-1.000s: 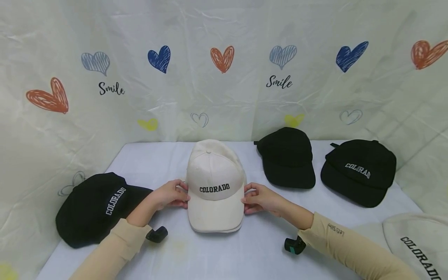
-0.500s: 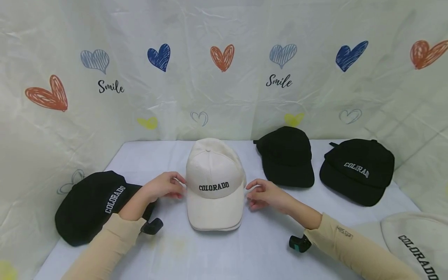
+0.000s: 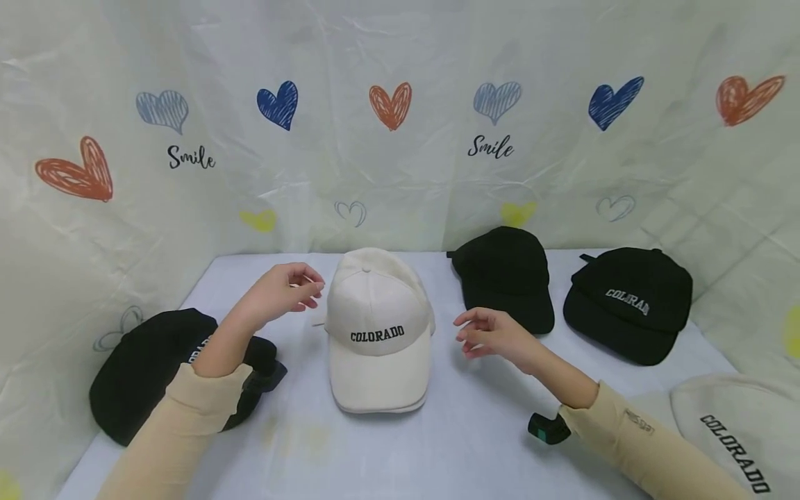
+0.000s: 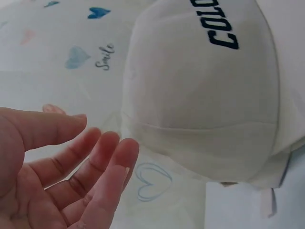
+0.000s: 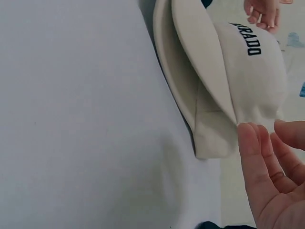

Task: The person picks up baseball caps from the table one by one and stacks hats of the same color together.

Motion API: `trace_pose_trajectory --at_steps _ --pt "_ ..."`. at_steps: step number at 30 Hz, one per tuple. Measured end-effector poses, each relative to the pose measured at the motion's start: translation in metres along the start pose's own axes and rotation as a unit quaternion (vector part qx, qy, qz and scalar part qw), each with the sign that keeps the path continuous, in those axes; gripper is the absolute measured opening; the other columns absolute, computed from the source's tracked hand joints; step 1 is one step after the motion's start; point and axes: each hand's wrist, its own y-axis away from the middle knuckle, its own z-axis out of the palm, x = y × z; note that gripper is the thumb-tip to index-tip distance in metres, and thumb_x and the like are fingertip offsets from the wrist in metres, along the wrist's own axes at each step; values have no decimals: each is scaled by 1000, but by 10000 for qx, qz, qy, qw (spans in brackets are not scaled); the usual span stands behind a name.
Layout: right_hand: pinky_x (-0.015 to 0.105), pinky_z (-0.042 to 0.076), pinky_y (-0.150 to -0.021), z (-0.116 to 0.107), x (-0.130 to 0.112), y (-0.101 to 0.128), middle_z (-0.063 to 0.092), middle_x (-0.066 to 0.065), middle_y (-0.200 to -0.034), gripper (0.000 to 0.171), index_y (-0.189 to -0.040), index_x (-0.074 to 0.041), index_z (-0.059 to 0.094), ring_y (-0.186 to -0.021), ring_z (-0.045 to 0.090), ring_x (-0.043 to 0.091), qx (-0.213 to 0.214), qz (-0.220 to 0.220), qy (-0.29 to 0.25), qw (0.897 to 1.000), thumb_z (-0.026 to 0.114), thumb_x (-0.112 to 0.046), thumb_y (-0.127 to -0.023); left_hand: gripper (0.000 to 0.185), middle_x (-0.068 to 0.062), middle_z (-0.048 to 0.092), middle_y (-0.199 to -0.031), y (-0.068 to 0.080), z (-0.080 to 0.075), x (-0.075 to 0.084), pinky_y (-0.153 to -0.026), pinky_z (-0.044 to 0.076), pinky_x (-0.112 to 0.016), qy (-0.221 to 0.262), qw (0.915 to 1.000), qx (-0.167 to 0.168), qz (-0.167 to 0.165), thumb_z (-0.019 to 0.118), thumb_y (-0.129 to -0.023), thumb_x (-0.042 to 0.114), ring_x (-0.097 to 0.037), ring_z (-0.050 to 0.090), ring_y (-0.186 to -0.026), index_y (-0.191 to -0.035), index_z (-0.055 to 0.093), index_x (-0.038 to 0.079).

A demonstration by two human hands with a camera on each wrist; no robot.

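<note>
A cream baseball cap (image 3: 378, 333) lettered COLORADO stands mid-table, brim toward me. In the right wrist view a second cream brim (image 5: 169, 62) shows beneath its own, so one cap sits over another. Left of the crown, my left hand (image 3: 281, 295) is raised with loosely bent fingers, holding nothing. My right hand (image 3: 500, 337) hovers to the right of the cap, apart from it, fingers relaxed and nothing between them. The left wrist view has the left fingers (image 4: 102, 157) beside the crown with a gap between thumb and fingertips.
Two black caps, one plain (image 3: 505, 278) and one lettered (image 3: 628, 305), stand at the back right. Another black cap (image 3: 146, 371) lies at the left, partly behind the left forearm. A cream cap (image 3: 744, 430) is at the right edge. A heart-printed curtain (image 3: 387, 173) backs the white table (image 3: 350, 458).
Both hands have let go of the cream cap. The left hand has risen up and to the left; the right has drawn off to the right. The cap stays upright in place.
</note>
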Motion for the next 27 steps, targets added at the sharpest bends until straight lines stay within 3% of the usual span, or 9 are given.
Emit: trace_pose_trajectory --at_steps 5,11,17,27 --pt "38 61 -82 -14 -5 9 67 28 -110 37 -130 16 53 -88 69 26 155 -253 190 9994 63 -6 -102 26 -16 69 -111 -7 7 19 -91 57 -43 93 9990 376 203 61 -104 18 -32 70 -100 -123 62 0" --pt "32 61 -82 -33 -18 23 70 15 -105 35 -129 15 55 -90 69 26 503 -409 347 9973 62 -6 -102 25 -14 69 -112 -15 25 46 -87 57 -40 310 9961 455 696 62 -103 15 -26 71 -96 -123 64 0" --pt "30 60 -82 -54 -29 37 70 13 -106 33 -130 13 56 -95 69 29 797 -519 653 9933 60 -6 -103 23 -15 69 -110 -21 47 67 -86 57 -39 474 9924 337 1088 63 -102 12 -28 71 -92 -121 65 0" --pt "30 60 -80 -77 -33 56 70 19 -108 35 -133 13 56 -91 70 21 1038 -545 1127 9867 59 -7 -104 16 -16 70 -110 -26 79 94 -86 54 -38 709 9882 -24 1360 63 -101 11 -30 71 -92 -116 68 7"
